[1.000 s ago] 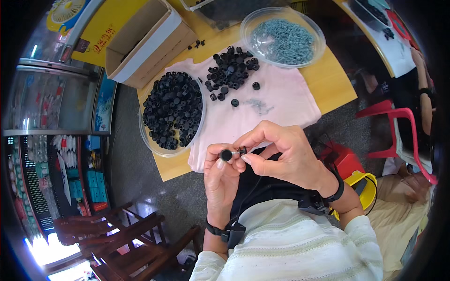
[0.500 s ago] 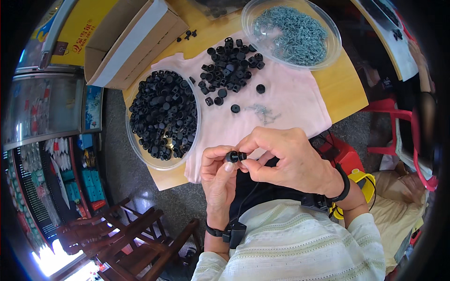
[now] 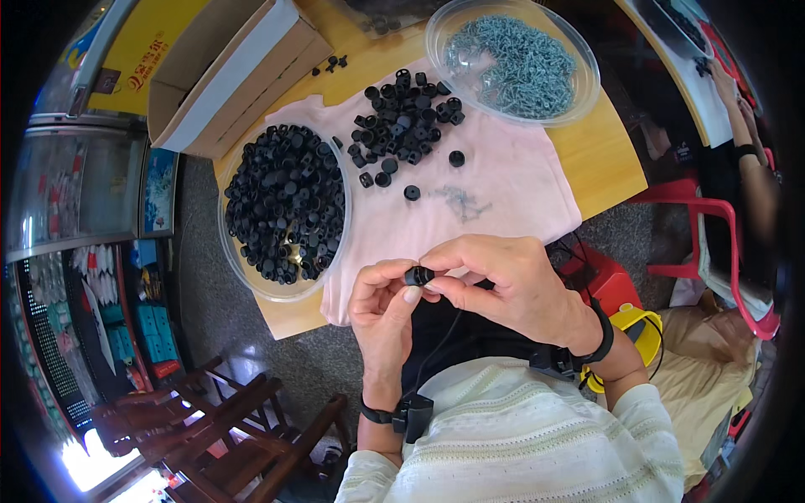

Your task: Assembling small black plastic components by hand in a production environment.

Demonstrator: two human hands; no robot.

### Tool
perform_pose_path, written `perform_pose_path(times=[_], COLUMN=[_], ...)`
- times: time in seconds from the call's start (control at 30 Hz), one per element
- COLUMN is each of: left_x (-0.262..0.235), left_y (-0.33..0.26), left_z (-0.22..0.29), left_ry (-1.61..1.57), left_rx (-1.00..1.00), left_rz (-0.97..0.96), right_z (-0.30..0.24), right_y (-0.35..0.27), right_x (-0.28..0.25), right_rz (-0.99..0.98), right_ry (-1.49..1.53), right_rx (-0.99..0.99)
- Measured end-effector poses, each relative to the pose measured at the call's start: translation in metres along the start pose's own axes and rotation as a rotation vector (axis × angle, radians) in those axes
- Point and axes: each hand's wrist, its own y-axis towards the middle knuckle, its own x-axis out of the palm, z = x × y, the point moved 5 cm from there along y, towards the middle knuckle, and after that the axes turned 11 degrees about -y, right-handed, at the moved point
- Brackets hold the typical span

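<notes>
A small round black plastic part [image 3: 418,275] is pinched between my two hands, just off the front edge of the pink cloth [image 3: 520,180]. My left hand [image 3: 381,312] holds its left side between thumb and fingers. From the right, the thumb and forefinger of my right hand [image 3: 507,275] close on the other side, covering part of it. Beyond my hands, a few small screws [image 3: 463,204] lie on the cloth, near two loose black caps, one of them a round cap [image 3: 412,193]. Farther back is a loose heap of black plastic parts [image 3: 402,126].
A clear round tub [image 3: 346,222] full of black parts stands at left. Another clear tub [image 3: 594,80] with screws is at the back right. Behind the left tub sits an open cardboard box [image 3: 251,80]. At far right, another person's arm [image 3: 742,126] reaches toward a second table.
The two black pieces between my fingers, side by side before, now look like one compact part. My hands have drawn slightly closer together. Another person's arm has come into view at far right.
</notes>
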Motion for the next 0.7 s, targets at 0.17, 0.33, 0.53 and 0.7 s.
perform_pose_path(times=[0.17,0.33,0.53,0.7], left_x=[0.0,-0.001,-0.001,-0.001], left_y=[-0.001,-0.004,-0.005,-0.007], left_z=[0.0,-0.001,-0.007,-0.008], left_ry=[-0.002,0.034,-0.153,-0.175], left_rx=[0.011,0.013,-0.05,-0.058], left_rz=[-0.021,-0.025,-0.052,0.003], right_z=[-0.003,-0.005,-0.005,-0.011], right_y=[-0.004,-0.01,-0.015,-0.014], right_x=[-0.002,-0.003,0.0,-0.004], right_rz=[0.065,0.138,0.191,0.11], right_ry=[-0.036,-0.14,0.079,0.033], right_rx=[-0.083,-0.194,-0.056,-0.064])
